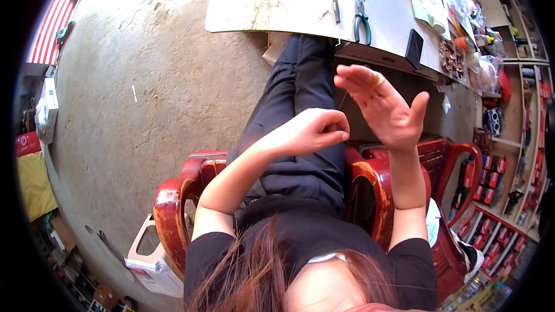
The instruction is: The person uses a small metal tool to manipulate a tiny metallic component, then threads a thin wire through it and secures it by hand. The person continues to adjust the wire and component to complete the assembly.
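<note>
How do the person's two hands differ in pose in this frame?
The left hand is curled, fingertips pinched together, perhaps on a thin wire, too fine to tell. The right hand is open, palm showing, fingers extended, and wears a ring. The right is raised slightly higher. Both hover over the lap.

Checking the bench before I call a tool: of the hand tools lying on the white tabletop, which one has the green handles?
The pliers, lying near the table's front edge with teal-green grips. The small dark tool just left of them is slim, single-shafted and has no green.
</note>
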### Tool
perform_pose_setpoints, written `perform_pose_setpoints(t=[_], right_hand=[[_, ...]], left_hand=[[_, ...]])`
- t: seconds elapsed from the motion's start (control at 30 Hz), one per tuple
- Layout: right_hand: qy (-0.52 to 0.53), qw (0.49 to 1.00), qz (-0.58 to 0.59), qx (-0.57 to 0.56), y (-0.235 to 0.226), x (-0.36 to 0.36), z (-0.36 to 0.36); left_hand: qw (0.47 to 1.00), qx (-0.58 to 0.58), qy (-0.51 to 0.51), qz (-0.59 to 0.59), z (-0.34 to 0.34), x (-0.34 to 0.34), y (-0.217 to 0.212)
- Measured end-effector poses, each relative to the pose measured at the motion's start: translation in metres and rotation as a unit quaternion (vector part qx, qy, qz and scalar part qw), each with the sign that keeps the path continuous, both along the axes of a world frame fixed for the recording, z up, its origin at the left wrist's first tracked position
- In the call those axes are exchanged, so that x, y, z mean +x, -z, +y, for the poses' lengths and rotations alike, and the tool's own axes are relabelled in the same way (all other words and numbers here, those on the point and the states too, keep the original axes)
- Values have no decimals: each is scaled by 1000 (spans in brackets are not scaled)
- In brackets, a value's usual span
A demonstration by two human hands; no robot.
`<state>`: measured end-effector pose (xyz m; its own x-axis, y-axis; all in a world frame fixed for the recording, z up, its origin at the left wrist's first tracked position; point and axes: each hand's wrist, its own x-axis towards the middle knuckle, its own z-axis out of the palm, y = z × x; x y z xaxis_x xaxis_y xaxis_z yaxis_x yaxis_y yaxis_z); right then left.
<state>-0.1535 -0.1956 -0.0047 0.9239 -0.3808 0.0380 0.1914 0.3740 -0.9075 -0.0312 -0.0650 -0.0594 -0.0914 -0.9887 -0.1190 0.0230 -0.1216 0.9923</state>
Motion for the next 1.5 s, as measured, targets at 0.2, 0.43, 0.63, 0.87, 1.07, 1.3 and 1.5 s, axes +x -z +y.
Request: perform_pose_setpoints(t=[0.2,0.43,0.63,0.87,1.07,1.3,1.5], right_hand=[[-104,850,144,-496,11,-10,-17],[-219,937,205,-179,1,-26,-26],[-92,995,5,26,6,-4,-4],[-129,970,94,-184,7,-9,1],[-96,967,88,-221,6,-6,2],[-82,950,87,-289,3,-7,2],[-68,946,92,-305,2,-10,5]], left_hand=[[999,-27,-29,-28,5,6,-2],[999,-27,-20,-1,2,7,2],[1000,0,-25,-14,-1,4,-4],[995,-71,-48,-50,0,2,8],[976,-126,-80,-159,2,2,1],[972,-125,-98,-175,5,4,-1],[972,-146,-109,-149,4,3,-2]])
